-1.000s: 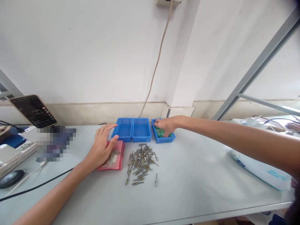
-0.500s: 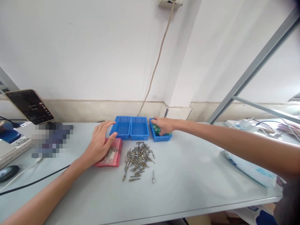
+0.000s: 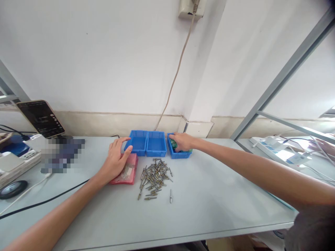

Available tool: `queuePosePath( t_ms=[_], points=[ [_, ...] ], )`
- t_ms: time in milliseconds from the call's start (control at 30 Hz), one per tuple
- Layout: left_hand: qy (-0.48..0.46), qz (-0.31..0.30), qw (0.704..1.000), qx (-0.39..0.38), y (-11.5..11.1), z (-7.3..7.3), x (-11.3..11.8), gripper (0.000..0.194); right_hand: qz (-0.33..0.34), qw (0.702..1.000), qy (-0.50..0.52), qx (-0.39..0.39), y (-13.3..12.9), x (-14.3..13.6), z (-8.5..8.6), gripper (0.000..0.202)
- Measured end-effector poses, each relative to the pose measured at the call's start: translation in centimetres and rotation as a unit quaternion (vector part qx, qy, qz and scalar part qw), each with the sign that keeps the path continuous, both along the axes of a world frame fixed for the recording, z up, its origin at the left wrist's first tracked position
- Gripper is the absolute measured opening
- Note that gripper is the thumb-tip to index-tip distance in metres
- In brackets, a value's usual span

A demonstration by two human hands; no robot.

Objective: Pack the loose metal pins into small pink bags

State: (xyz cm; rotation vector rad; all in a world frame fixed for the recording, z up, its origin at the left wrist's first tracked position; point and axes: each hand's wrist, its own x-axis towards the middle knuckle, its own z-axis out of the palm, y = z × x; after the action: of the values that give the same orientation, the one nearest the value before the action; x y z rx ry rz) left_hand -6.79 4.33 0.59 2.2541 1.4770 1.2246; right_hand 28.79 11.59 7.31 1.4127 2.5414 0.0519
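Observation:
My left hand [image 3: 116,158] rests on a stack of red plastic bags [image 3: 130,170], fingers apart, its fingertips beside the left blue bin [image 3: 138,143]. A second blue bin [image 3: 156,143] stands against it; both look empty. My right hand [image 3: 182,141] reaches into the right blue bin [image 3: 180,155], which holds green items [image 3: 174,144]. Its fingers are bent down among them, and what they grip, if anything, is hidden. In front of the bins lies a loose pile of metal rivets [image 3: 156,174], with a single rivet [image 3: 171,196] apart to the right.
At the left are a phone [image 3: 42,118] on a stand, power strips [image 3: 23,160], a black round object [image 3: 13,189] and cables. A metal frame [image 3: 272,80] rises at the right, near another power strip [image 3: 277,150]. The wall stands behind the bins.
The view has shifted slightly. My left hand is still on the red bags and my right hand is still in the right bin, with its fingers a little lower among the green items.

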Motion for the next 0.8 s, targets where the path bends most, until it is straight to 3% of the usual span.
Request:
queuePosePath(
  t_ms=[233, 400, 600, 800],
  points=[
    [-0.024, 0.007, 1.0, -0.01, 0.1, -0.2, 0.0, 0.046, -0.035, 0.998, 0.019, 0.051, -1.3, -0.3, -0.8, 0.047],
    [-0.037, 0.006, 0.999, -0.013, 0.4, -0.8, -0.1, 0.046, -0.036, 0.997, 0.035, 0.059, -1.3, -0.6, 0.0, 0.04],
    [-0.038, 0.009, 0.999, -0.009, 0.6, -0.8, -0.2, 0.046, -0.042, 0.994, 0.075, 0.07, -0.4, -0.4, 2.4, 0.035],
    [-0.041, 0.006, 0.999, -0.009, 0.5, -0.7, -0.1, 0.045, -0.063, 0.979, 0.179, 0.068, -1.5, 0.6, 6.7, 0.034]
  ],
)
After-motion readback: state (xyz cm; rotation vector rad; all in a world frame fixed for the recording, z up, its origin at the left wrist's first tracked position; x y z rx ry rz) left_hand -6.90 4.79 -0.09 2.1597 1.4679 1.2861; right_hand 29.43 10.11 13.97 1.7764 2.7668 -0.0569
